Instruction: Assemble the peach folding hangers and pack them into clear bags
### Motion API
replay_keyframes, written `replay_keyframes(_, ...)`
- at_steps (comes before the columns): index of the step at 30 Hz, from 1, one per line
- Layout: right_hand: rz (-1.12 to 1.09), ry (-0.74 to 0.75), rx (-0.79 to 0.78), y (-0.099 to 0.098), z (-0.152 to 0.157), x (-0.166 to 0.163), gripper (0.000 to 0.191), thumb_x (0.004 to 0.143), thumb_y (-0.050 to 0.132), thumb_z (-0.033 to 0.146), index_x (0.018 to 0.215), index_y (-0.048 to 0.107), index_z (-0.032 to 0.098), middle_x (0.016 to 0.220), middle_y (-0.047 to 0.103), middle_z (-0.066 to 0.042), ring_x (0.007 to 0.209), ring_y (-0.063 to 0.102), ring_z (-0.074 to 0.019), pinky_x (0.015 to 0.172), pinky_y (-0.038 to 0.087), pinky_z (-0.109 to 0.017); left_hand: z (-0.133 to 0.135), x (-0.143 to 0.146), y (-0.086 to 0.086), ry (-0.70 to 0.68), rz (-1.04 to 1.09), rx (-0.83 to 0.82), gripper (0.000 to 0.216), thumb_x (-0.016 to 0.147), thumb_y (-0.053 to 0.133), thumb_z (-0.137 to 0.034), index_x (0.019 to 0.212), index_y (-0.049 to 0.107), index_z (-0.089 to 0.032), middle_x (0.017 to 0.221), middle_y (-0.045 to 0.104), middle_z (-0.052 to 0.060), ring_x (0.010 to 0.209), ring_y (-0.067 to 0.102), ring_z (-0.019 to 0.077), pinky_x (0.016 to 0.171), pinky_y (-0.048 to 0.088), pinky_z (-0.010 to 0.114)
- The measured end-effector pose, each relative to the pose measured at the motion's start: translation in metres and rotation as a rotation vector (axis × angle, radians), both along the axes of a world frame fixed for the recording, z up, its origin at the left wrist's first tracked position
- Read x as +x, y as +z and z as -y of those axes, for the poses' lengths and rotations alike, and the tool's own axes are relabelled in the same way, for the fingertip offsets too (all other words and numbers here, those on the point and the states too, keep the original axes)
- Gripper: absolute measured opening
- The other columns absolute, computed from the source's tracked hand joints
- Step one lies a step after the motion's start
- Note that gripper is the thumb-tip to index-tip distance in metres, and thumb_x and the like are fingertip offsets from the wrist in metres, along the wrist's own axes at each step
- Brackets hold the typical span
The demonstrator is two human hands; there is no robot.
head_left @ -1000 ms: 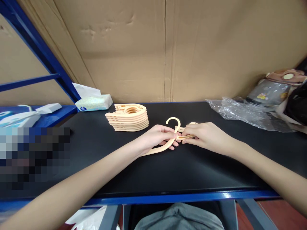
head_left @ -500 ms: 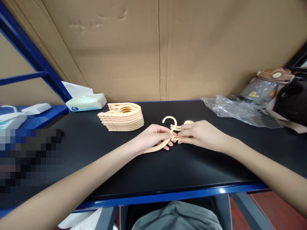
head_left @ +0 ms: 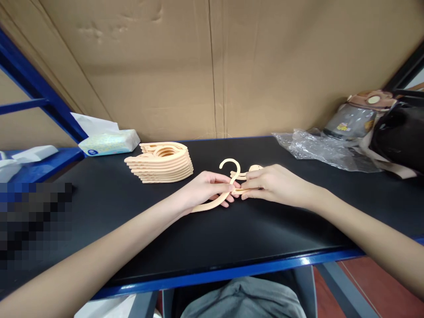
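Observation:
My left hand [head_left: 207, 187] pinches a peach plastic folding hanger [head_left: 212, 205] just below its curved hook, which points up and left. One arm of this piece runs down-left beneath my wrist. Against its right side, my right hand [head_left: 273, 185] grips a slim peach hanger arm [head_left: 241, 191], and its end meets the hook piece at my left fingertips. More peach hanger parts [head_left: 255, 168] lie just behind my right fingers, partly covered by them. To the left of my hands stands a neat stack of folded peach hangers [head_left: 162, 165].
A tissue pack [head_left: 111, 142] lies at the back left. Crumpled clear plastic [head_left: 318, 148], a bottle with a brown lid [head_left: 351, 119] and a black bag [head_left: 397, 137] occupy the back right. A cardboard wall [head_left: 149, 79] rises behind the black tabletop [head_left: 205, 243].
The whole view has shifted slightly, so things appear a little further left. Both hands keep their grips on the hanger pieces, with hardly any movement between them.

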State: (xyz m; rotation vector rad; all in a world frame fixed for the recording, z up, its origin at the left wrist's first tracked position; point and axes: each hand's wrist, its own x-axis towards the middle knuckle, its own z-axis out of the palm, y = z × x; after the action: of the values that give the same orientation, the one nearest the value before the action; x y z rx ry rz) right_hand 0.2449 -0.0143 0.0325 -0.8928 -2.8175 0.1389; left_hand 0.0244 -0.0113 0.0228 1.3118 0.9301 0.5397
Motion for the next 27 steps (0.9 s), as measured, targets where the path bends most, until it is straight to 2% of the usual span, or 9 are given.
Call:
replay_keyframes(7,0.029,-0.032,-0.056,0.0024,0.0025,-0.0012,0.033,0.099,0.042,0.044,0.101,0.071,0.03,0.092,0.073,0.001,0.089,0.061,-0.0191,0.069,0.039,-0.028,-0.0024,-0.0006,-0.0029,0.001,0.01,-0.009,0.018,0.081,0.067,-0.018,0.096,0.074,-0.011,0.09,0.074,0.011,0.079,0.07,0.0166,0.069,0.058,0.024)
replay_keyframes(15,0.019,-0.046,-0.044,0.0053,0.0047,-0.0008,0.037,0.099,0.042,0.044,0.087,0.071,0.026,0.078,0.071,0.002,0.071,0.056,-0.0151,0.06,0.03,-0.026,-0.001,-0.001,-0.0022,0.012,0.041,-0.041,0.025,0.085,0.067,-0.021,0.108,0.071,-0.013,0.093,0.075,0.012,0.077,0.07,0.0151,0.069,0.058,0.023)
replay_keyframes(19,0.011,-0.051,-0.016,0.0047,0.0042,-0.0025,0.039,0.098,0.043,0.045,0.083,0.073,0.024,0.07,0.069,0.0,0.066,0.054,-0.0144,0.056,0.027,-0.026,0.0007,-0.0017,-0.0016,-0.005,0.032,-0.032,0.027,0.088,0.064,-0.023,0.112,0.07,-0.011,0.085,0.075,0.011,0.068,0.069,0.0141,0.061,0.056,0.021)
replay_keyframes(23,0.022,-0.067,0.038,0.0029,0.0034,-0.0039,0.04,0.097,0.043,0.045,0.082,0.073,0.025,0.063,0.065,0.001,0.06,0.05,-0.0135,0.054,0.023,-0.026,0.0017,-0.0004,-0.0006,-0.001,0.021,-0.008,0.03,0.091,0.059,-0.026,0.113,0.068,-0.008,0.081,0.074,0.012,0.059,0.063,0.0111,0.048,0.049,0.017)
replay_keyframes(27,0.029,-0.089,0.083,0.0005,0.0023,-0.005,0.047,0.097,0.041,0.049,0.074,0.071,0.022,0.059,0.06,0.0,0.055,0.044,-0.0122,0.053,0.021,-0.027,0.0017,0.0016,-0.0002,0.004,0.009,-0.009,0.032,0.09,0.06,-0.027,0.112,0.068,-0.005,0.078,0.073,0.012,0.055,0.06,0.0106,0.044,0.046,0.018)
